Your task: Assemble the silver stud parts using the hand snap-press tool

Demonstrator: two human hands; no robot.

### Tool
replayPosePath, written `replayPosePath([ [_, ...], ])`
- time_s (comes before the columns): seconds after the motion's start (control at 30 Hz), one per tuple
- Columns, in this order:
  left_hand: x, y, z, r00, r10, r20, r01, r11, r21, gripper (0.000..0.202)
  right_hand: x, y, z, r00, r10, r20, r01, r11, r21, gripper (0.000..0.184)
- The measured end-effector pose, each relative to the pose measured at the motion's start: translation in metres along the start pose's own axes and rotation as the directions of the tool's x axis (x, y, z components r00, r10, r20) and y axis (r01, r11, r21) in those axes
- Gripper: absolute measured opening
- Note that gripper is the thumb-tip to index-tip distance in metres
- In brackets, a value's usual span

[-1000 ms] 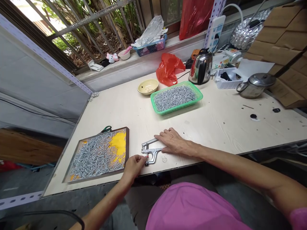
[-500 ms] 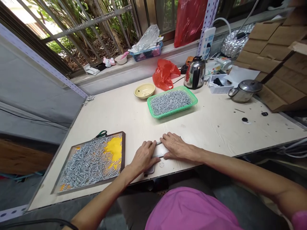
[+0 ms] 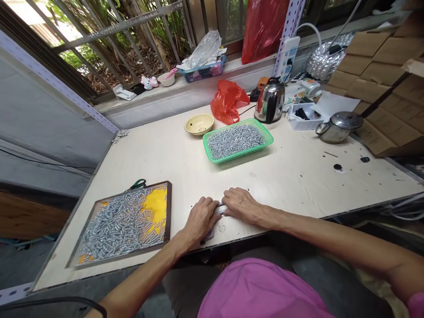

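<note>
A metal hand tool (image 3: 210, 234) is held low on the worktop (image 3: 159, 154), near its six o'clock edge. The tool's head end is covered by the left hand (image 3: 200, 216), its grip curled over the metal with thumb and fingers bent around it; what is under the palm is hidden. The handles are clasped by the right hand (image 3: 243, 206), its grip pressed around them, and a short stretch of handle is left exposed between the hands. At nine o'clock from the tool, a dark-edged tray (image 3: 169, 212) is loaded with small silvery pieces, its yellow base left showing in part; green-handled scissors (image 3: 138, 183) are placed beyond it, toward ten. Between twelve and one, a green basket (image 3: 217, 159) is filled with similar pieces, with a cream bowl (image 3: 199, 124) set beside it.
</note>
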State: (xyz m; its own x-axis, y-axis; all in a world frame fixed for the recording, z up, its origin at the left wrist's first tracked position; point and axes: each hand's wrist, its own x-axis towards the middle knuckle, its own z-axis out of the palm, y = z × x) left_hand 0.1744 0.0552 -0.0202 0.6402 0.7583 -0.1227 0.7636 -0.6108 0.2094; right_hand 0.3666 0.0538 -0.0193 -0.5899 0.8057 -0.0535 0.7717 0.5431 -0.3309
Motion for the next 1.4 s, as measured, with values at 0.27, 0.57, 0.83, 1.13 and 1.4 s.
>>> replayPosePath([
  [0.27, -0.032, 0.032, 0.046, 0.953, 0.050, -0.298, -0.075, 0.994, -0.074, 0.035, 0.004, 0.026, -0.003, 1.000, -0.021, -0.015, 0.021, 0.999, 0.027, 0.024],
  [0.57, -0.035, 0.056, 0.052, 0.941, -0.010, -0.339, -0.069, 0.973, -0.220, 0.031, 0.044, 0.029, -0.014, 0.996, 0.046, -0.083, -0.058, 0.987, -0.152, 0.016],
  [0.83, -0.042, 0.051, 0.077, 0.969, -0.063, -0.239, -0.002, 0.965, -0.262, 0.039, 0.064, -0.065, 0.019, 0.789, -0.608, 0.089, 0.613, 0.770, -0.176, 0.015],
  [1.13, -0.042, 0.046, 0.089, 0.978, -0.085, -0.191, 0.024, 0.953, -0.302, 0.048, 0.076, -0.075, 0.028, 0.735, -0.678, -0.022, 0.675, 0.727, 0.127, 0.012],
  [1.4, -0.060, -0.005, 0.017, 0.841, -0.170, -0.514, 0.098, 0.981, -0.165, 0.036, 0.080, -0.029, -0.059, 0.751, -0.120, -0.649, 0.344, 0.910, 0.230, 0.026],
])
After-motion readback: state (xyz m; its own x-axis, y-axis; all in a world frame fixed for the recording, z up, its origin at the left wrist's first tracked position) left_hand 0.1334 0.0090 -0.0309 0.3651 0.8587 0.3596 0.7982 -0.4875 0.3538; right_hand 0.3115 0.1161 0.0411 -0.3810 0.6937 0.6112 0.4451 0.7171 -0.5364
